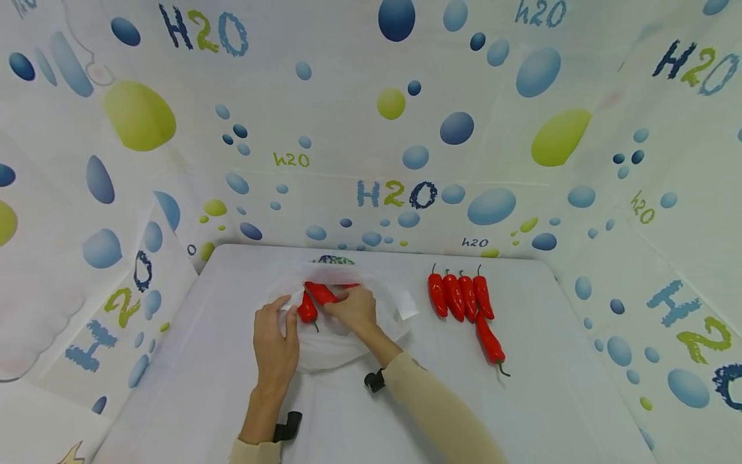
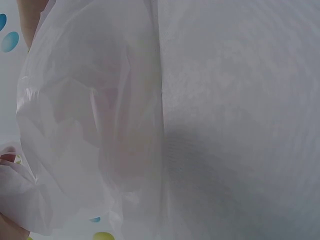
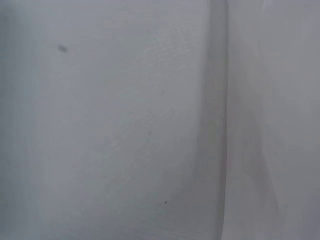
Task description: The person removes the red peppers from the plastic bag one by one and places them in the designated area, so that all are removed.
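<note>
A white plastic bag [image 1: 333, 354] lies with its mouth spread on the table, and its thin wall fills much of the left wrist view. My left hand [image 1: 274, 341] grips the bag's left edge between thumb and fingers. Inside the opening, a red chili pepper [image 1: 307, 311] lies with its stem pointing towards me. My right hand [image 1: 355, 310] reaches over the bag and pinches a second red pepper [image 1: 319, 292], its tip pointing left. Part of another red pepper [image 1: 351, 285] shows behind the right fingers. The right wrist view shows only white surfaces, with no hand.
Right of the bag, several red peppers [image 1: 453, 298] lie side by side, stems away from me. One more pepper [image 1: 490, 341] lies nearer, stem towards me. The white table [image 1: 556, 386] meets patterned walls [image 1: 324, 193] behind and at both sides.
</note>
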### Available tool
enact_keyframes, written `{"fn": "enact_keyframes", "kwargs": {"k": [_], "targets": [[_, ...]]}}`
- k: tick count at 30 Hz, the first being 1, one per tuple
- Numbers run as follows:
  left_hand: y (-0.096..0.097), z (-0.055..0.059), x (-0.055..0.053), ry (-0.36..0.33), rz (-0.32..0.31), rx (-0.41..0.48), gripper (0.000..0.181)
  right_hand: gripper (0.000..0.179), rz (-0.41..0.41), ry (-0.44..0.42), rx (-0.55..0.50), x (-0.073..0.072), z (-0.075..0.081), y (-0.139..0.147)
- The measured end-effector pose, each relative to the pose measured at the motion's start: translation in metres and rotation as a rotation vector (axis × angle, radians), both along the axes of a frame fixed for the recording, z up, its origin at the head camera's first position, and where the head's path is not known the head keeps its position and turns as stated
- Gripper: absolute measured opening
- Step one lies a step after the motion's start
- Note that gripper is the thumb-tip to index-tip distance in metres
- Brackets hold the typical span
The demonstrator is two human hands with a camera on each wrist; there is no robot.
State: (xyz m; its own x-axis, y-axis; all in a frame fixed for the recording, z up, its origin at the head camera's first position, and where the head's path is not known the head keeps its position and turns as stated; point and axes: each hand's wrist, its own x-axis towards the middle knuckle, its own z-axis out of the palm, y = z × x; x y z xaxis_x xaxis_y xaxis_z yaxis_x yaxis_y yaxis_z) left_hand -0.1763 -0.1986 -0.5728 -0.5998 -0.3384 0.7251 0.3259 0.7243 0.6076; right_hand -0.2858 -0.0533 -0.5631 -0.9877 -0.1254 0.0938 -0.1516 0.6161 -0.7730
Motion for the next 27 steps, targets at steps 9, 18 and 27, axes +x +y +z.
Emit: {"fn": "enact_keyframes", "kwargs": {"k": [9,18,27], "targets": [[-0.001,0.000,0.000,-0.008,0.004,-0.005,0.033,0.034,-0.001,-0.001,-0.031,0.005,0.002,0.005],[-0.002,0.000,0.000,-0.034,0.007,-0.007,0.034,0.032,0.002,0.017,-0.044,0.013,0.013,0.015],[-0.001,0.002,0.002,-0.053,0.001,-0.006,0.034,0.027,-0.006,0.020,-0.073,0.021,0.018,0.023]]}}
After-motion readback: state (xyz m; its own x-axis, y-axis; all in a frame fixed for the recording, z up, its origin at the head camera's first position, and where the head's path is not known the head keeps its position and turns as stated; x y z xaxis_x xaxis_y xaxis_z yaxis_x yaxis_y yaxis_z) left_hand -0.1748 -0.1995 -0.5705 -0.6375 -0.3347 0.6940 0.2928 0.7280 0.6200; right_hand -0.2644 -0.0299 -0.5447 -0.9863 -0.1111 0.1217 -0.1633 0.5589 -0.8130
